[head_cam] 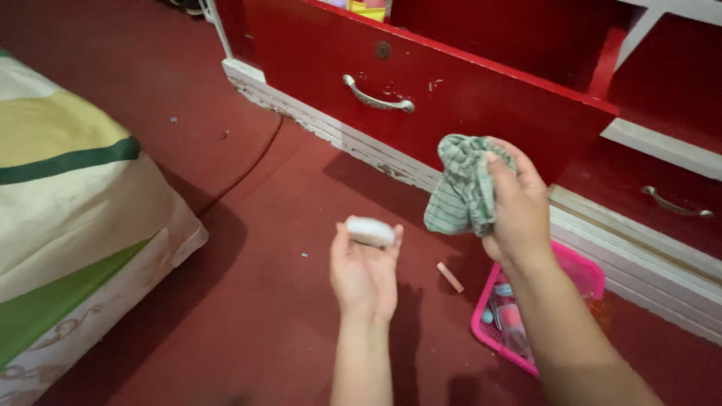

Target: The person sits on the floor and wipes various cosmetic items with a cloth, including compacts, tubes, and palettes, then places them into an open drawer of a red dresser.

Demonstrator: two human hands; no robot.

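Left hand (pixel 364 272) at 6 o'clock, palm up, grip closed around a small white round case (pixel 369 231) at the fingertips. Right hand (pixel 517 210) at 3 o'clock, grip bunching a green striped cloth (pixel 462 188). Pink basket (pixel 594 277) at 4 o'clock on the red floor (pixel 248 301), below the red drawer (pixel 451 90).

Dark red floor (pixel 248 316), scattered crumbs. Red drawer unit (pixel 481 98) with white trim, curved metal handles (pixel 378 98), top drawer pulled open. Mattress (pixel 68 218) at left, cream with green and yellow stripes. Light dim, warm.
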